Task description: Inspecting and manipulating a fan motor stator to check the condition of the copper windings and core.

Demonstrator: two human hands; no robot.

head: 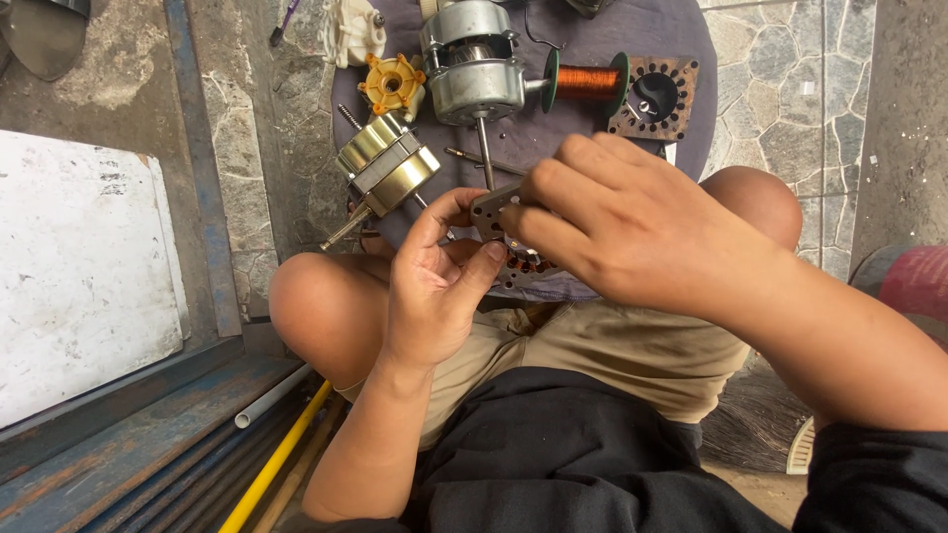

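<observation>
Gripping a small motor stator (509, 232) between both hands above the lap, left hand (434, 286) pinching its lower edge, right hand (617, 232) curled over the top. Steadying it for close work, apparently. Beyond, lying on a dark cloth (681, 30): a copper wire spool (587, 83) and a fan motor (472, 61).

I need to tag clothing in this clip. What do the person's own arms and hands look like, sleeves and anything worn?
Both hands, left hand and right hand, are bare: no gloves, rings or watch show. The forearms are uncovered; a black sleeve covers the right upper arm.

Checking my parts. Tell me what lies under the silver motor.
The silver motor lies on a dark cloth, shaft toward the hands. What is directly beneath its body is hidden.
</observation>
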